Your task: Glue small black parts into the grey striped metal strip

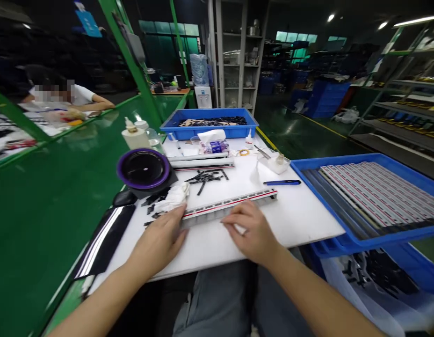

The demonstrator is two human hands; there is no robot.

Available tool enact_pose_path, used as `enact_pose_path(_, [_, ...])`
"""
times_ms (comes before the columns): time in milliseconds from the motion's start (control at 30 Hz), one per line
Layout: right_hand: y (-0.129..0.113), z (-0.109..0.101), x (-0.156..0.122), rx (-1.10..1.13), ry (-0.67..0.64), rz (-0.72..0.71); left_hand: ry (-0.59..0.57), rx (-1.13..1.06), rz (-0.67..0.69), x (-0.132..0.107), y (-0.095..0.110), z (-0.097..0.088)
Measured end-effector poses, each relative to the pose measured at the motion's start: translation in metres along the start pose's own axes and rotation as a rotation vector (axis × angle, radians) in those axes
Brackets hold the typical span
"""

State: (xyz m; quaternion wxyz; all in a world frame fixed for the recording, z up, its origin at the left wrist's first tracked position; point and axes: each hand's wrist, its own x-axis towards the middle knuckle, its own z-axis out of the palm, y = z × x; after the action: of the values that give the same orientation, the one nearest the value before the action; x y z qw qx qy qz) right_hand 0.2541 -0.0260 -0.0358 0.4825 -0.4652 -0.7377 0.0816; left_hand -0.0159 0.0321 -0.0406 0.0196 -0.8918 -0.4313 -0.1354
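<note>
A long grey strip with a red and white edge (238, 202) lies across the white board (301, 215). My left hand (164, 236) rests on its left end, fingers closed around the end. My right hand (254, 231) sits at the strip's middle, fingertips pinched against its near edge. A crumpled white cloth (175, 197) lies just beyond my left hand, among several small black pieces (206, 178).
A purple-rimmed black dish (143, 168), a glue bottle (134, 135), a blue-handled knife (282, 182) and more strips (203, 161) stand farther back. Blue trays sit at the back (210, 122) and right (371, 196). A person sits at the far left (62, 96) beyond the green conveyor (55, 187).
</note>
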Motion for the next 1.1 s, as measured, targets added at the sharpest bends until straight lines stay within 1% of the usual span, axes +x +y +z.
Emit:
enact_pose_path(33, [-0.012,0.019,0.008,-0.057,-0.049,-0.073,0.020,-0.034,-0.002,0.000,-0.002,0.004])
enact_pose_path(100, [-0.027,0.052,0.022,-0.166,-0.101,-0.152,0.083,-0.086,0.013,0.002,-0.006,0.010])
enact_pose_path(167, [-0.032,0.077,0.030,-0.227,-0.126,-0.168,0.132,-0.122,0.043,0.002,-0.009,0.014])
enact_pose_path(200, [-0.032,0.086,0.033,-0.245,-0.135,-0.163,0.148,-0.140,0.055,0.001,-0.009,0.015])
enact_pose_path(267, [-0.029,0.097,0.034,-0.279,-0.153,-0.139,0.170,-0.176,0.067,0.000,-0.009,0.017])
enact_pose_path(367, [-0.026,0.099,0.031,-0.309,-0.181,-0.119,0.196,-0.211,0.080,-0.002,-0.008,0.018])
enact_pose_path(433, [-0.025,0.091,0.030,-0.270,-0.210,-0.160,0.227,-0.211,0.105,-0.002,-0.008,0.019])
enact_pose_path(500, [-0.022,0.077,0.029,-0.197,-0.207,-0.201,0.232,-0.193,0.132,-0.001,-0.011,0.017])
enact_pose_path(533, [-0.018,0.068,0.029,-0.167,-0.184,-0.203,0.209,-0.169,0.148,0.000,-0.012,0.015])
enact_pose_path(600, [-0.006,0.046,0.027,-0.142,-0.107,-0.162,0.126,-0.088,0.176,0.001,-0.014,0.009])
enact_pose_path(667, [0.012,0.021,0.025,-0.164,-0.014,-0.098,0.068,0.018,0.203,0.002,-0.014,0.002])
enact_pose_path(733, [0.035,-0.004,0.026,-0.212,0.145,-0.012,0.076,0.112,0.229,0.003,-0.013,-0.002])
enact_pose_path(800, [0.059,-0.027,0.033,-0.257,0.327,0.125,0.103,0.193,0.254,0.003,-0.011,-0.003])
enact_pose_path(833, [0.070,-0.036,0.039,-0.267,0.378,0.212,0.113,0.232,0.254,0.004,-0.011,-0.002])
enact_pose_path(867, [0.079,-0.044,0.046,-0.264,0.376,0.303,0.116,0.267,0.245,0.004,-0.010,-0.001])
enact_pose_path(900, [0.087,-0.049,0.054,-0.257,0.318,0.392,0.117,0.293,0.227,0.004,-0.009,0.001])
enact_pose_path(933, [0.094,-0.053,0.062,-0.255,0.218,0.476,0.121,0.308,0.202,0.004,-0.008,0.002])
enact_pose_path(1000, [0.103,-0.056,0.078,-0.301,-0.042,0.592,0.131,0.307,0.145,0.006,-0.007,0.004])
enact_pose_path(1033, [0.105,-0.055,0.084,-0.339,-0.159,0.620,0.135,0.298,0.116,0.006,-0.005,0.004])
enact_pose_path(1067, [0.108,-0.053,0.090,-0.375,-0.247,0.631,0.138,0.288,0.087,0.007,-0.004,0.003])
enact_pose_path(1100, [0.109,-0.052,0.094,-0.404,-0.307,0.629,0.135,0.276,0.062,0.008,-0.003,0.002])
